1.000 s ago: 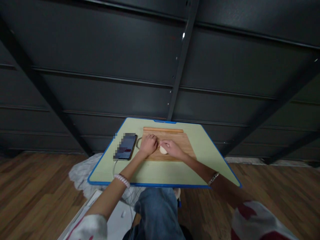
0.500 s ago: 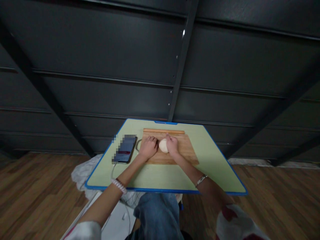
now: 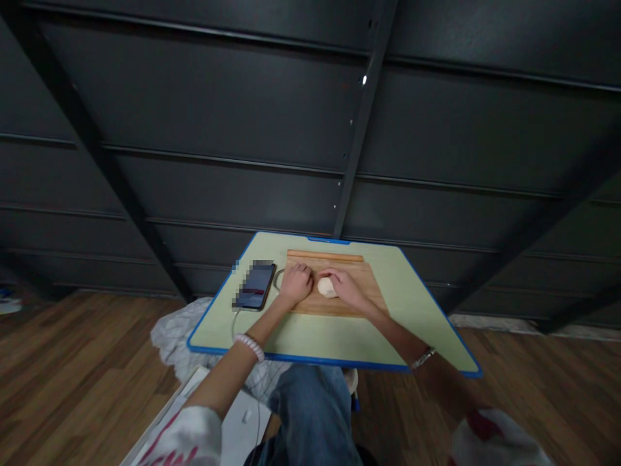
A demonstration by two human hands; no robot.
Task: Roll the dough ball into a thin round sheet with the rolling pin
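A pale ball of dough (image 3: 326,288) sits on the wooden cutting board (image 3: 359,305). My right hand (image 3: 345,288) cups it from the right, its fingers held together and curving over the far side. Just left of the dough, my left hand (image 3: 297,282) rests on the board with curled fingers, apart from the dough. Whatever may be under those fingers is hidden. Behind both hands a wooden rolling pin (image 3: 325,255) lies along the far edge of the board.
A phone (image 3: 257,287) with a cable lies left of the board, beside a ring-shaped handle (image 3: 277,279). The pale green table (image 3: 310,338) has a blue rim. Dark metal panels (image 3: 242,116) rise behind it. Bundled cloth (image 3: 174,336) is below left.
My right hand has loosened from a tight grip at the dough's right side to fingers laid over its far side. The left hand stays curled on the board. The view has shifted slightly.
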